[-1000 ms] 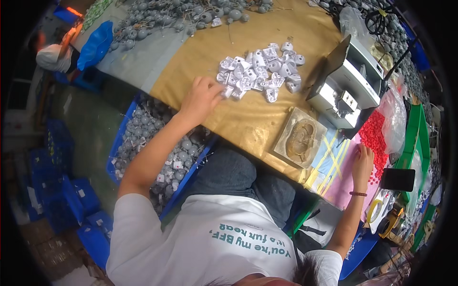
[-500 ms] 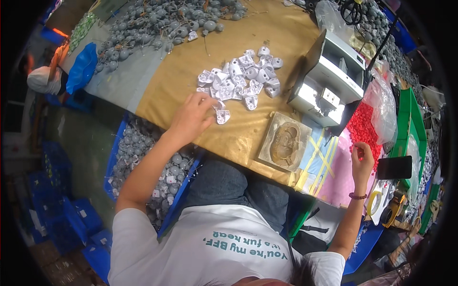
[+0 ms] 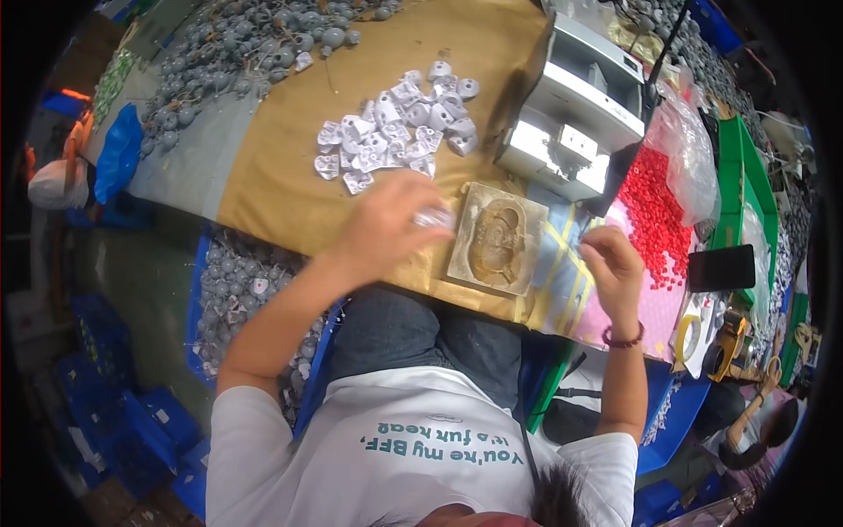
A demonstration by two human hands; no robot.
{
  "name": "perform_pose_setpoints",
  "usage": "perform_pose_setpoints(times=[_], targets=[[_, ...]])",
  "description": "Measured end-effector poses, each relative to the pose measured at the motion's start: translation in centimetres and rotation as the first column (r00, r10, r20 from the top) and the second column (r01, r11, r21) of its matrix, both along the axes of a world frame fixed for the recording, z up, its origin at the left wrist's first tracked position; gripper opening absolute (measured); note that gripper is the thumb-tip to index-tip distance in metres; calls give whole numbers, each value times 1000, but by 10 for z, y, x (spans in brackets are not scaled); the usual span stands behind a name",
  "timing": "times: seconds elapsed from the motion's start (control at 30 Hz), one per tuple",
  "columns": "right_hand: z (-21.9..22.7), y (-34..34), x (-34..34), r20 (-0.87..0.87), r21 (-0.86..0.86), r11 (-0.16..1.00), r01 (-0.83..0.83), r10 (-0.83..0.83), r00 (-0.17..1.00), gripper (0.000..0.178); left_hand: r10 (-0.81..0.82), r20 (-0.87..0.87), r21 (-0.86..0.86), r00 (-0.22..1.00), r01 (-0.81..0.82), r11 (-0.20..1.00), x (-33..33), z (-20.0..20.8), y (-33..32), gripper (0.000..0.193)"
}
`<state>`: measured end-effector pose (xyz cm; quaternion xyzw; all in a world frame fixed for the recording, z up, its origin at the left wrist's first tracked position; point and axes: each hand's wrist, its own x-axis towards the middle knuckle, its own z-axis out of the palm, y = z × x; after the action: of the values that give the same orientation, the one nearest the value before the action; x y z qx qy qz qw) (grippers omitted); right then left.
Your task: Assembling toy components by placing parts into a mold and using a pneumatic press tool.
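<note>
My left hand (image 3: 383, 230) is closed around a small white plastic part (image 3: 434, 217), slightly blurred by motion. It hovers at the left side of a square mould block (image 3: 499, 239) with a rounded brown hollow. Beyond that hand a pile of similar white plastic pieces (image 3: 386, 130) lies on the brown table covering. To the right of the block, my right hand (image 3: 617, 270) has thumb and fingertips drawn together in a pinch. Whatever those fingers hold is too small to make out. Small red pieces (image 3: 654, 206) lie in a heap beyond it.
A white and grey machine (image 3: 575, 105) stands behind the block. Grey balls with wires (image 3: 255, 44) cover the far left table; a blue bin (image 3: 198, 307) of more stands below. A black phone (image 3: 720, 268), yellow tape roll (image 3: 688, 335) and green crate (image 3: 733, 189) are at right.
My left hand has moved right from the white pile to the mould block, carrying a white part. My right hand has come left, away from the red pieces. The view has shifted slightly.
</note>
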<state>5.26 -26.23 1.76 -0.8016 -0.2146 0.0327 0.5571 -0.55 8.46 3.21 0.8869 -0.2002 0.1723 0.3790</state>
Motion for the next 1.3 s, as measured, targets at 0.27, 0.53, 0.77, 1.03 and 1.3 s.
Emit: perform_pose_setpoints(times=[0.27, 0.53, 0.77, 1.03, 1.3], targets=[[4, 66, 1, 399, -84, 984, -155, 176, 900, 20, 28, -102, 19, 994, -26, 999, 21, -44, -78, 46], [-20, 80, 9, 576, -451, 884, -120, 391, 718, 21, 5, -50, -79, 999, -9, 997, 61, -13, -5, 38], [-15, 83, 2, 525, -488, 869, -86, 371, 766, 29, 524, 338, 423, 782, -623, 658, 197, -24, 180, 24], [-10, 62, 11, 250, -233, 965, -120, 179, 952, 35, 507, 368, 607, 780, -614, 504, 249, -36, 232, 17], [48, 79, 32, 495, -159, 987, -36, 111, 862, 33, 180, -304, -42, 936, -202, 979, 136, 82, 90, 25]])
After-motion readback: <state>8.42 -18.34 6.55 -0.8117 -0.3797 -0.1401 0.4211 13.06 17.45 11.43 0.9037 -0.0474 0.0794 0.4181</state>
